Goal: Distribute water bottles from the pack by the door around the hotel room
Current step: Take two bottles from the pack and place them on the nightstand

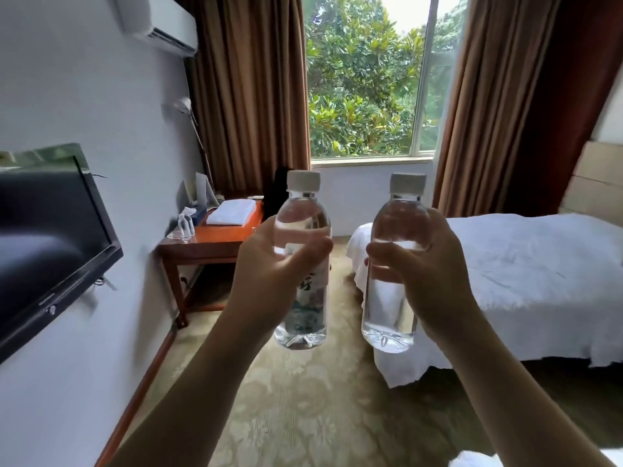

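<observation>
I hold two clear water bottles with white caps upright in front of me, over the carpet. My left hand [269,267] grips the left bottle [302,210] round its middle; its label faces me. My right hand [421,264] grips the right bottle [391,318] at its upper half. Two more small bottles [186,226] stand on the left end of a wooden desk [215,242] against the left wall. The pack by the door is out of view.
A white bed [505,274] fills the right side. A TV [47,237] juts from the left wall. On the desk lie a folded white towel [232,212] and a tissue box [197,212]. Patterned carpet [303,399] runs between desk and bed towards the window [367,79].
</observation>
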Available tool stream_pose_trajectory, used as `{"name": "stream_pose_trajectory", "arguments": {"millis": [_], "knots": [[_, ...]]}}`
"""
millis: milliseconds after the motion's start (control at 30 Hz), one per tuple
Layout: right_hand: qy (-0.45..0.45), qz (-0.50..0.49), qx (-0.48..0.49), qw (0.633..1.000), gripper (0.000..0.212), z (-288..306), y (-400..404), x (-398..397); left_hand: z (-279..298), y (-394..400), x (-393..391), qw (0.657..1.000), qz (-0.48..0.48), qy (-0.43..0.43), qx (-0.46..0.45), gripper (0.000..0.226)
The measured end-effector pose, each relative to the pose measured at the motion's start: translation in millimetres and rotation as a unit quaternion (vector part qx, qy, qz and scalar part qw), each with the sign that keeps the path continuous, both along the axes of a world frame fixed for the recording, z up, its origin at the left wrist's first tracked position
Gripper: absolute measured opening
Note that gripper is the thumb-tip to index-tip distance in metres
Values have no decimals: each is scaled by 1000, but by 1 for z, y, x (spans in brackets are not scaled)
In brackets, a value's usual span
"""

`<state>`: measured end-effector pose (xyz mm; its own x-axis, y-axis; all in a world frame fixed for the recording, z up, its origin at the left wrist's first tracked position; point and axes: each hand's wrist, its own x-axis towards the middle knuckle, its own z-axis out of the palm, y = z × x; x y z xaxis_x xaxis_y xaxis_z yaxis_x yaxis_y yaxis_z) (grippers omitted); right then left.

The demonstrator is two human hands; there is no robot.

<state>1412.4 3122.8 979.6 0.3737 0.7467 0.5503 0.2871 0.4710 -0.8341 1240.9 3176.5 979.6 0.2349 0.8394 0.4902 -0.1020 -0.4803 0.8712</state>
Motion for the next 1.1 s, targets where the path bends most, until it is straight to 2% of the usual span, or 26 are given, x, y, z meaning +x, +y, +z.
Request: {"name": "stream_pose_trajectory", "arguments": {"millis": [200,300,467,567,633,900,1000,1100], "knots": [[-24,-17,-7,1000,43,-6,114,44,-9,127,41,1000,-17,4,-16,42],[-28,-75,-13,997,43,-16,170,71,-14,198,71,999,-39,-5,-15,51],[-32,-206,-37,977,29,-15,249,116,-13,307,145,985,-171,5,-22,58],[-25,-268,-37,962,30,-12,273,146,-12,351,197,970,-243,24,-5,50],[8,-311,-41,949,35,-12,278,169,-13,367,234,958,-286,34,5,44],[68,-462,-22,884,48,-9,246,281,-20,363,396,879,-477,9,0,47],[59,-490,-19,870,52,-10,233,327,-23,349,458,861,-508,6,-17,44],[67,-507,-4,860,47,-9,231,374,-22,342,516,847,-530,11,-27,45]]}}
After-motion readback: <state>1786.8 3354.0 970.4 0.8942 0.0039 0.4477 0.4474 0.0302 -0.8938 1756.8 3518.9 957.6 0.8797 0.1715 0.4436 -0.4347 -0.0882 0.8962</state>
